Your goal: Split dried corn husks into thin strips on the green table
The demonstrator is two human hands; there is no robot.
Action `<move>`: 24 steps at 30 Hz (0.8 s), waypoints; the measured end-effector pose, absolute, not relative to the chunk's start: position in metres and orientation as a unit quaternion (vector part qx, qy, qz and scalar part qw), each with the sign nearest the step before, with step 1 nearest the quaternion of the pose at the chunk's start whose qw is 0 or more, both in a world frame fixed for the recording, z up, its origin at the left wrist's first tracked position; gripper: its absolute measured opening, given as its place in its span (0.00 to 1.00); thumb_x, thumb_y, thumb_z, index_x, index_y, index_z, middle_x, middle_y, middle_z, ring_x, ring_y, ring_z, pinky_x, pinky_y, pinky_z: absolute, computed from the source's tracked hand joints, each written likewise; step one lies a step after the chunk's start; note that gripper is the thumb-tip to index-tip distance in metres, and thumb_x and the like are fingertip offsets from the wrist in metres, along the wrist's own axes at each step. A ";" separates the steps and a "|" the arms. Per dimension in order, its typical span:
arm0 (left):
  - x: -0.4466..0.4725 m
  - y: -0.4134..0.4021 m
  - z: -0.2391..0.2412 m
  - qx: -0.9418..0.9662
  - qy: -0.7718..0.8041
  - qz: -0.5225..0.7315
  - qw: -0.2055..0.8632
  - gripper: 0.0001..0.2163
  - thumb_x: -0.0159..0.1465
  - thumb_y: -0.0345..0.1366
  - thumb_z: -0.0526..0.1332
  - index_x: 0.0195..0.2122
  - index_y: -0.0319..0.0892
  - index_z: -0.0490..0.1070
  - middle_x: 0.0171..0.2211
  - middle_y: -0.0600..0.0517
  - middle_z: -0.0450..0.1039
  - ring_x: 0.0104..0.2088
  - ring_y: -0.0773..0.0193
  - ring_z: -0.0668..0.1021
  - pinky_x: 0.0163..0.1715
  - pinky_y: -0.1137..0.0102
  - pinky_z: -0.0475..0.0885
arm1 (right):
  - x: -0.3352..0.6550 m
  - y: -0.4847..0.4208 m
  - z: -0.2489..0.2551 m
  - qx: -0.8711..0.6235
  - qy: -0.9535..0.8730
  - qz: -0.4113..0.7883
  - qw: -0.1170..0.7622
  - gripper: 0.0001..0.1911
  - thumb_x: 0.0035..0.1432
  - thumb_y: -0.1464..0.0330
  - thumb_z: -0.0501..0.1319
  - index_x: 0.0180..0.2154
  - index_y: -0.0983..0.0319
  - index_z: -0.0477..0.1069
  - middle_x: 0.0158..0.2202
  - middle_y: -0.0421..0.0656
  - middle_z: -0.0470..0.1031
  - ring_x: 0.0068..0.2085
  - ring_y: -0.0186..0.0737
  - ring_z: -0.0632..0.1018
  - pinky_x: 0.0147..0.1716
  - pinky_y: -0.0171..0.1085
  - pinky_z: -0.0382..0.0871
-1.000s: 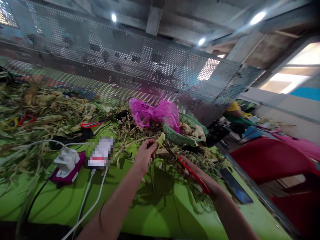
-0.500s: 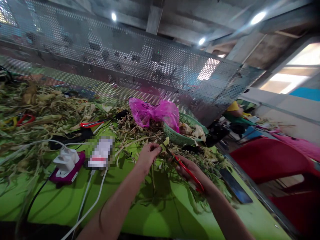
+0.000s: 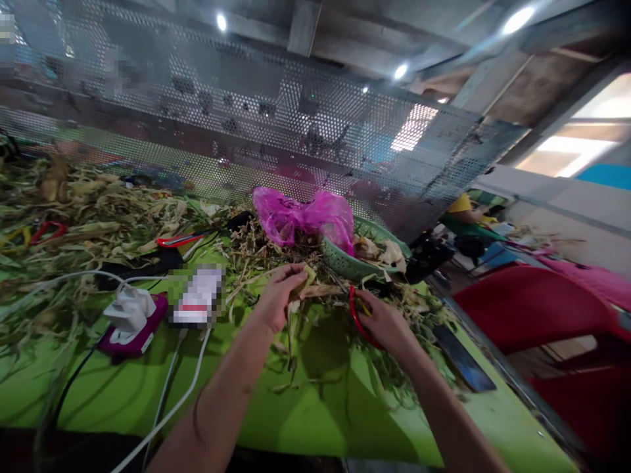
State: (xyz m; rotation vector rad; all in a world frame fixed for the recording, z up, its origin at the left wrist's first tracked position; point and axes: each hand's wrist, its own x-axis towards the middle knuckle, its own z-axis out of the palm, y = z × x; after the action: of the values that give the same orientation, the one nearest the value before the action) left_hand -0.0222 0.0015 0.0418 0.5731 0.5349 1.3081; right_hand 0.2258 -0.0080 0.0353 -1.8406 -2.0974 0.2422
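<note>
My left hand (image 3: 280,299) is closed on a dried plant stalk (image 3: 292,341), which hangs down from the fingers with a pale yellow-green leaf piece (image 3: 309,276) at the fingertips. A brown dry leaf (image 3: 323,290) stretches from there toward the blades. Red-handled scissors (image 3: 353,310) with yellow inside the grips are in my right hand (image 3: 389,325), their blades pointing up and left; whether the blades touch the leaf, I cannot tell. Behind both hands, a green colander (image 3: 340,264) holds pale dry pieces. A pink plastic bag (image 3: 296,220) overlaps its left side.
Dried plant heaps (image 3: 98,210) cover the table's left and back, with red-handled tools (image 3: 180,241) on them. A purple power strip (image 3: 150,341), white chargers (image 3: 129,307), cables and a blurred phone (image 3: 200,295) lie left. A dark phone (image 3: 466,361) lies right, near a red chair (image 3: 532,315).
My left hand has shifted slightly left and up with the stalk. My right hand has moved up and turned, taking the scissors farther from my left hand.
</note>
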 end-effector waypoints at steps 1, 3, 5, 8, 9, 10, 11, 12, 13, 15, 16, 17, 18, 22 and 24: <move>-0.027 0.001 0.046 0.263 0.218 0.605 0.719 0.13 0.47 0.34 0.71 0.32 0.39 0.71 0.22 0.58 0.67 0.17 0.77 0.66 0.17 0.79 0.59 | 0.227 -0.008 0.035 -0.652 -0.742 0.062 0.146 0.24 0.53 0.67 0.58 0.53 0.57 0.68 0.39 0.44 0.80 0.37 0.47 0.79 0.34 0.37 0.68; -0.037 -0.001 0.054 0.268 0.174 0.618 0.719 0.12 0.49 0.34 0.71 0.32 0.39 0.71 0.22 0.58 0.67 0.17 0.77 0.66 0.17 0.79 0.58 | 0.228 -0.010 0.035 -0.654 -0.748 0.038 0.107 0.25 0.55 0.66 0.58 0.56 0.57 0.67 0.40 0.45 0.80 0.37 0.47 0.79 0.34 0.37 0.68; -0.045 -0.003 0.060 0.271 0.145 0.631 0.712 0.11 0.50 0.33 0.70 0.32 0.39 0.71 0.23 0.58 0.68 0.17 0.78 0.65 0.18 0.78 0.60 | 0.227 -0.011 0.038 -0.658 -0.748 0.027 0.080 0.22 0.57 0.65 0.57 0.55 0.56 0.68 0.40 0.45 0.80 0.36 0.47 0.79 0.33 0.38 0.68; -0.049 -0.005 0.064 0.273 0.134 0.634 0.711 0.10 0.50 0.32 0.70 0.32 0.39 0.72 0.23 0.57 0.69 0.18 0.77 0.66 0.20 0.78 0.63 | 0.218 -0.013 0.050 -0.661 -0.741 0.017 0.112 0.17 0.60 0.63 0.55 0.49 0.55 0.73 0.44 0.45 0.79 0.37 0.47 0.79 0.32 0.39 0.69; -0.048 -0.005 0.064 0.275 0.137 0.632 0.712 0.10 0.50 0.32 0.70 0.32 0.39 0.73 0.24 0.57 0.69 0.19 0.77 0.67 0.20 0.78 0.63 | 0.213 -0.014 0.056 -0.651 -0.743 0.028 0.152 0.16 0.60 0.62 0.56 0.48 0.55 0.74 0.45 0.44 0.78 0.37 0.46 0.79 0.33 0.39 0.69; -0.047 -0.006 0.064 0.280 0.141 0.627 0.713 0.10 0.50 0.33 0.70 0.33 0.39 0.73 0.24 0.56 0.70 0.20 0.76 0.68 0.20 0.78 0.63 | 0.205 -0.014 0.063 -0.624 -0.753 0.065 0.199 0.15 0.60 0.61 0.57 0.47 0.56 0.74 0.44 0.43 0.79 0.38 0.44 0.79 0.35 0.38 0.70; -0.046 -0.007 0.064 0.287 0.148 0.621 0.714 0.10 0.51 0.33 0.70 0.34 0.39 0.74 0.25 0.56 0.70 0.21 0.76 0.68 0.21 0.78 0.63 | 0.197 -0.015 0.070 -0.592 -0.758 0.109 0.250 0.14 0.60 0.61 0.57 0.45 0.56 0.75 0.42 0.43 0.79 0.38 0.43 0.79 0.37 0.38 0.70; -0.044 -0.008 0.063 0.298 0.157 0.612 0.716 0.10 0.51 0.33 0.70 0.34 0.39 0.75 0.27 0.55 0.71 0.22 0.75 0.69 0.22 0.78 0.64 | 0.187 -0.016 0.077 -0.567 -0.756 0.147 0.292 0.14 0.60 0.60 0.58 0.45 0.57 0.75 0.41 0.42 0.79 0.40 0.42 0.78 0.40 0.38 0.70; -0.042 -0.009 0.063 0.310 0.168 0.603 0.716 0.11 0.51 0.34 0.70 0.35 0.39 0.75 0.29 0.54 0.72 0.23 0.75 0.70 0.23 0.78 0.65 | 0.177 -0.016 0.084 -0.542 -0.749 0.184 0.334 0.14 0.60 0.60 0.58 0.44 0.57 0.76 0.41 0.42 0.79 0.41 0.42 0.78 0.42 0.38 0.69; -0.037 -0.010 0.061 0.346 0.198 0.585 0.706 0.12 0.52 0.34 0.69 0.37 0.40 0.76 0.32 0.53 0.73 0.28 0.73 0.72 0.28 0.77 0.67 | 0.156 -0.018 0.093 -0.495 -0.728 0.272 0.389 0.13 0.60 0.60 0.59 0.43 0.58 0.76 0.40 0.42 0.79 0.41 0.41 0.78 0.42 0.38 0.69; -0.034 -0.010 0.060 0.368 0.213 0.579 0.695 0.12 0.52 0.35 0.69 0.38 0.40 0.76 0.33 0.53 0.73 0.30 0.72 0.73 0.30 0.77 0.67 | 0.147 -0.018 0.096 -0.473 -0.716 0.308 0.410 0.13 0.60 0.60 0.59 0.42 0.59 0.75 0.39 0.42 0.78 0.39 0.40 0.77 0.40 0.37 0.70; -0.031 -0.010 0.059 0.388 0.228 0.577 0.681 0.13 0.52 0.35 0.69 0.39 0.41 0.76 0.33 0.53 0.73 0.31 0.71 0.72 0.32 0.76 0.67 | 0.140 -0.018 0.098 -0.459 -0.707 0.330 0.425 0.12 0.59 0.60 0.60 0.41 0.60 0.76 0.37 0.42 0.78 0.38 0.39 0.77 0.39 0.37 0.70; -0.028 -0.010 0.058 0.406 0.240 0.578 0.666 0.14 0.52 0.36 0.69 0.41 0.41 0.75 0.31 0.53 0.72 0.31 0.71 0.72 0.33 0.76 0.67 | 0.134 -0.018 0.098 -0.450 -0.699 0.344 0.437 0.11 0.57 0.61 0.62 0.39 0.60 0.76 0.35 0.41 0.78 0.36 0.38 0.76 0.37 0.36 0.69; -0.023 -0.009 0.056 0.441 0.271 0.583 0.626 0.19 0.52 0.38 0.69 0.45 0.42 0.72 0.26 0.56 0.67 0.28 0.72 0.69 0.30 0.75 0.65 | 0.127 -0.011 0.094 -0.436 -0.675 0.370 0.466 0.08 0.52 0.64 0.67 0.33 0.62 0.75 0.29 0.38 0.75 0.31 0.34 0.74 0.32 0.33 0.67; -0.023 -0.007 0.055 0.457 0.282 0.565 0.627 0.19 0.52 0.40 0.69 0.44 0.41 0.72 0.26 0.56 0.67 0.28 0.71 0.69 0.29 0.75 0.64 | 0.132 -0.006 0.095 -0.436 -0.658 0.366 0.492 0.07 0.52 0.66 0.67 0.32 0.62 0.74 0.28 0.38 0.74 0.30 0.33 0.72 0.31 0.32 0.66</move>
State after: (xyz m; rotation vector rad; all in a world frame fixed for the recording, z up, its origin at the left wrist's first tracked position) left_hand -0.0230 -0.0074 0.0550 1.0474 0.6456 1.2951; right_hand 0.1317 -0.0060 0.0946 -1.0587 -1.5971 0.8880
